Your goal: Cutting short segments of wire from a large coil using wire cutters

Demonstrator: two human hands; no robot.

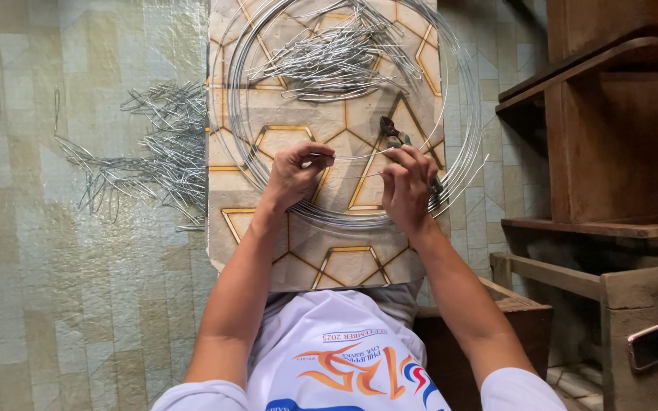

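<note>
Holding: you had a thin silver wire (352,154) stretched between your two hands over the board.
Left hand: your left hand (296,173) had its fingers curled together, thumb and forefinger pinched on the left end of the wire.
Right hand: your right hand (407,186) had its fingers bunched and closed on the right end of the same wire; how tight the pinch was, you could not tell from above.
Wire's place: it ran nearly level from one hand to the other, just above the near arc of the coil.
Coil: a large coil of wire (462,114) lay in many loops on the board, ringing both your hands, its near arc passing under your wrists.
Board: a board with gold hexagon lines (344,262) lay across your lap and bore the coil and the cut pieces.
Cut pieces on the board: a heap of bent wire pieces (336,57) lay inside the far part of the coil, well apart from your hands.
Pliers: dark pliers (391,133) lay on the board just beyond your right hand, partly hidden by its fingers.
Floor pile: a second pile of bent wire pieces (146,148) lay on the tiled floor (62,289) to your left of the board.
Furniture: wooden shelves (611,129) stood close on your right.
Phone: a phone in a clear case (655,344) rested on a wooden block low on the right.
Shirt print: your white shirt (336,358) carried an orange, red and blue design with small lettering.
</note>
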